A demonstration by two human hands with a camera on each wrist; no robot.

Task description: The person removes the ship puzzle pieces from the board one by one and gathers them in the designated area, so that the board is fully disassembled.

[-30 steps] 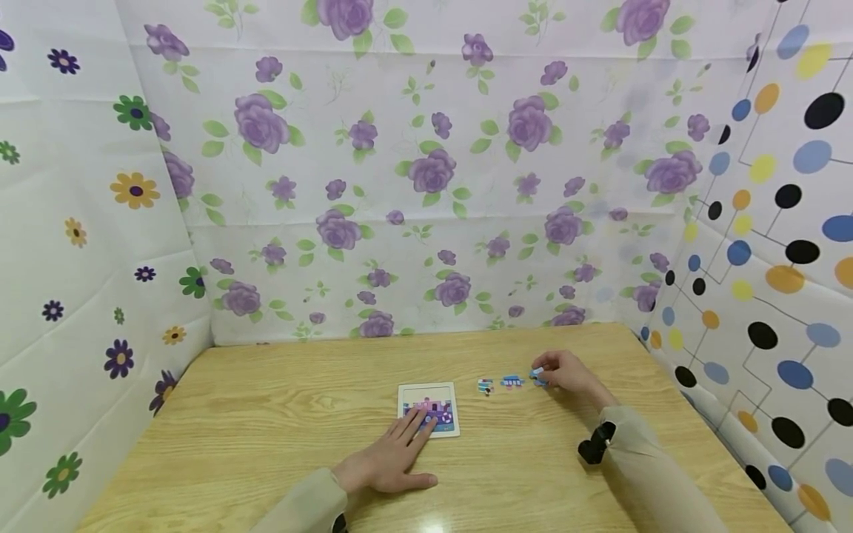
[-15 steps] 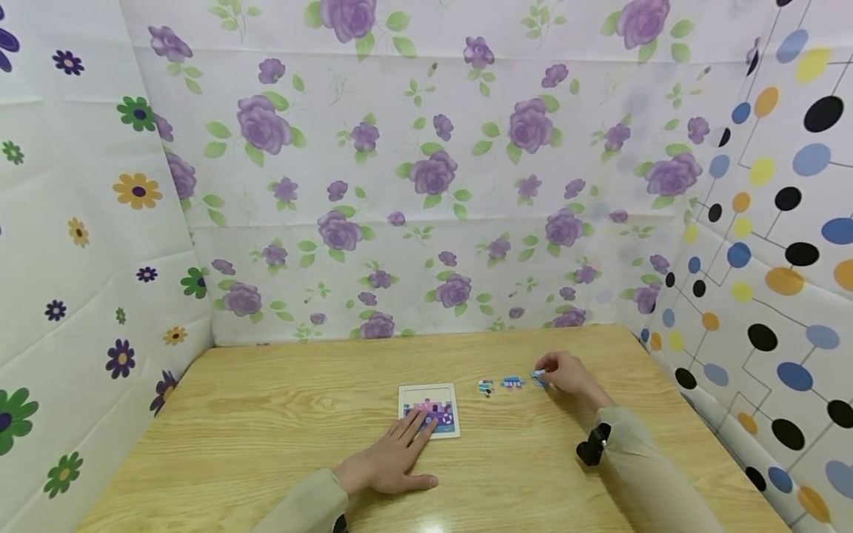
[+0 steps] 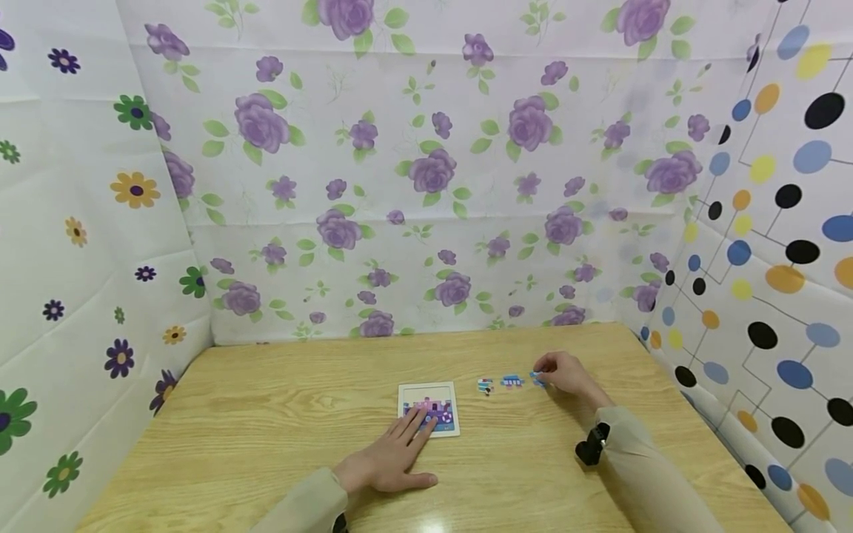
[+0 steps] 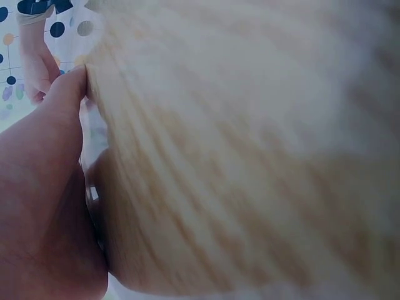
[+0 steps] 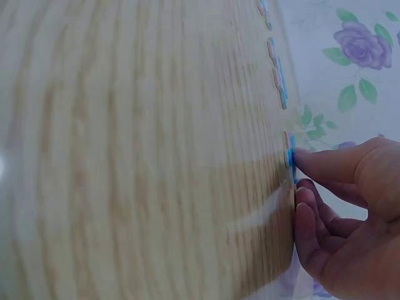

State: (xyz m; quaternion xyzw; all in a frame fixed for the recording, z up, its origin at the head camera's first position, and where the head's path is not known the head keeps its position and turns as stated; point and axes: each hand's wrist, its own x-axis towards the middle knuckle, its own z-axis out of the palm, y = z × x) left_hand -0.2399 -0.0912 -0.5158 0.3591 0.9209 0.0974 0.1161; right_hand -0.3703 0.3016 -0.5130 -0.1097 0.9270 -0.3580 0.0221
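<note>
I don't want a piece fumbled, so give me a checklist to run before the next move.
1. Puzzle board steadied: ok, fingers of the left hand rest on it.
2. Room on the puzzle board: ok, bare towards the top.
3. Right hand at the rightmost piece: ok, touching it.
4. Firm pinch on that piece: cannot tell.
5. That piece lifted off the table: not ok, it appears to lie there.
6. Middle piece and left piece apart: ok, a gap separates them.

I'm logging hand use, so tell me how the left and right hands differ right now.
The left hand lies flat with fingers extended; the right hand has curled fingers. The left rests on the framed puzzle; the right touches a blue puzzle piece. The left lies lower in the head view, the right higher. Both are bare.
</note>
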